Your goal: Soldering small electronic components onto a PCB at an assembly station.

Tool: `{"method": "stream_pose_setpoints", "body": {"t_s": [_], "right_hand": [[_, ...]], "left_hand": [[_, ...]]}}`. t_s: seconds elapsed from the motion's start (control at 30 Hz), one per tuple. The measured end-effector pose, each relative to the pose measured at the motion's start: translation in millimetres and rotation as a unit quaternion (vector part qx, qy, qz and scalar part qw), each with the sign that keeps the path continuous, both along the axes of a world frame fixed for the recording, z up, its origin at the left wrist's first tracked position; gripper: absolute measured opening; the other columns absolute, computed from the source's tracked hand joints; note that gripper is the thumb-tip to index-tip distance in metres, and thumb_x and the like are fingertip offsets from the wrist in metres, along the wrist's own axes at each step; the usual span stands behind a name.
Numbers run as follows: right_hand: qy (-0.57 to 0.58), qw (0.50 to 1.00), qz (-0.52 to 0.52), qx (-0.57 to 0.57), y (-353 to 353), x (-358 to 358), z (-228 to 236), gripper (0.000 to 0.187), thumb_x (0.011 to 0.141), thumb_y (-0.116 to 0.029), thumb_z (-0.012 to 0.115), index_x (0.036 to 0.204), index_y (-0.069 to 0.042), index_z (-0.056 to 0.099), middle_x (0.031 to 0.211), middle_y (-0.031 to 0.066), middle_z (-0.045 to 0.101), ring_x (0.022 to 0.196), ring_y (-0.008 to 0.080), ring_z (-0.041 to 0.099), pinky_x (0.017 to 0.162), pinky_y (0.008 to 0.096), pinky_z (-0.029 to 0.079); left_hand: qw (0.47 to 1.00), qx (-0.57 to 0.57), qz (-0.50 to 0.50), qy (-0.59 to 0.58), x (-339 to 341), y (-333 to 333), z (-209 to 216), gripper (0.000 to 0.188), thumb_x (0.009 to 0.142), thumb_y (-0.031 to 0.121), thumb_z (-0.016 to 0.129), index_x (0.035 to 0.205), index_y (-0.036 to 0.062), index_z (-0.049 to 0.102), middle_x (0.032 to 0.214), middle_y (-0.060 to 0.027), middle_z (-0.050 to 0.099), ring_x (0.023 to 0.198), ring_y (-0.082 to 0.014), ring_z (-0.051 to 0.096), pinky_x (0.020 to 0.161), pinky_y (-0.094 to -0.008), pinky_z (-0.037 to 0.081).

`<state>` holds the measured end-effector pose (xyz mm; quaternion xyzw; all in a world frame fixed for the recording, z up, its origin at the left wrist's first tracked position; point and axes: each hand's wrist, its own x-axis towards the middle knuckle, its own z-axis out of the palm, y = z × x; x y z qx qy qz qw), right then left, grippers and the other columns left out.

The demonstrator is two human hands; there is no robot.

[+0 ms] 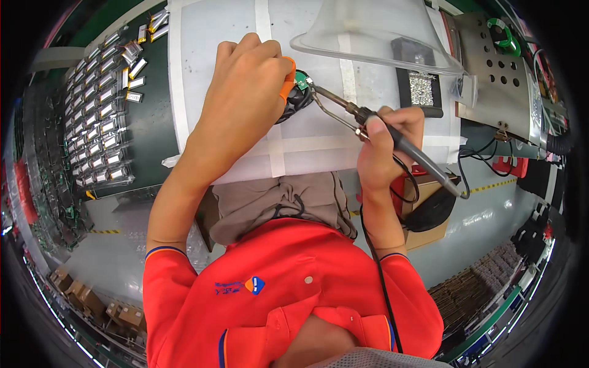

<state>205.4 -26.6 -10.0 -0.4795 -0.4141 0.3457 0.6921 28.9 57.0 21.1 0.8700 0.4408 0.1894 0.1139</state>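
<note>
My left hand (245,83) is closed around a small black rounded device (299,103) over the white work surface. A green circuit board (301,80) shows at the device's upper edge. Bright orange material (288,78) lies at my left fingertips; whether it is finger cots or part of the device, I cannot tell. In my right hand (383,150) is a soldering iron (423,161), its black handle slanting down to the right. A thin bent metal tube (334,114) runs alongside its shaft. The iron's tip is at the circuit board; actual contact is too small to make out.
Rows of small silver battery cells (101,119) lie at the left, with several loose ones (136,82). A clear plastic hood (368,40) hangs at the far side. A tip cleaner (422,89) and a perforated metal box (497,67) stand right; black cables (485,153) trail below.
</note>
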Motion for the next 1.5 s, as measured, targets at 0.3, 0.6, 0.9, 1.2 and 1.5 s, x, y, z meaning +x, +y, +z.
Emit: {"method": "stream_pose_setpoints", "body": {"t_s": [0.3, 0.6, 0.9, 1.2, 1.5], "right_hand": [[0.032, 0.999, 0.011, 0.014, 12, 2, -18, 0.017, 0.079, 0.003, 0.055, 0.086, -0.005, 0.042, 0.067, 0.0003, 0.042, 0.056, 0.0061, 0.034, 0.049, 0.0208, 0.031], [0.033, 0.999, 0.026, -0.008, 14, 2, -18, 0.017, 0.081, 0.003, 0.055, 0.086, -0.006, 0.042, 0.066, 0.0004, 0.043, 0.054, 0.0064, 0.036, 0.046, 0.0214, 0.032], [0.026, 0.999, 0.034, -0.032, 16, 1, -19, 0.019, 0.082, 0.002, 0.059, 0.087, -0.007, 0.042, 0.065, 0.0006, 0.045, 0.053, 0.0055, 0.040, 0.046, 0.0198, 0.034], [0.041, 0.996, 0.078, 0.008, 17, 3, -20, 0.020, 0.083, 0.004, 0.060, 0.088, -0.004, 0.043, 0.065, 0.0010, 0.049, 0.055, 0.0032, 0.044, 0.050, 0.0185, 0.034], [0.031, 0.999, 0.013, 0.016, 14, 3, -23, 0.019, 0.081, 0.003, 0.056, 0.089, -0.007, 0.041, 0.067, 0.0006, 0.043, 0.053, 0.0055, 0.037, 0.047, 0.0200, 0.033]], "left_hand": [[0.978, -0.150, 0.018, -0.143, -8, 9, -8, 0.005, 0.073, -0.001, 0.063, 0.076, -0.0048, 0.065, 0.080, -0.0166, 0.062, 0.077, -0.0330, 0.061, 0.070, -0.0389, 0.048], [0.982, -0.164, -0.021, -0.088, -9, 21, -8, 0.009, 0.074, 0.001, 0.065, 0.080, -0.0045, 0.063, 0.076, -0.0139, 0.061, 0.071, -0.0273, 0.062, 0.067, -0.0340, 0.048], [0.978, -0.183, -0.005, -0.097, -6, 20, -4, 0.008, 0.068, -0.003, 0.061, 0.076, -0.0033, 0.065, 0.082, -0.0198, 0.064, 0.079, -0.0362, 0.063, 0.074, -0.0408, 0.049], [0.985, -0.152, -0.020, -0.085, -7, 21, -8, 0.010, 0.073, 0.002, 0.066, 0.080, -0.0045, 0.063, 0.076, -0.0157, 0.061, 0.069, -0.0286, 0.062, 0.065, -0.0346, 0.048], [0.977, -0.203, 0.006, -0.071, -3, 23, -2, 0.008, 0.068, -0.003, 0.060, 0.074, -0.0033, 0.065, 0.080, -0.0205, 0.064, 0.077, -0.0362, 0.064, 0.073, -0.0408, 0.050]]}}
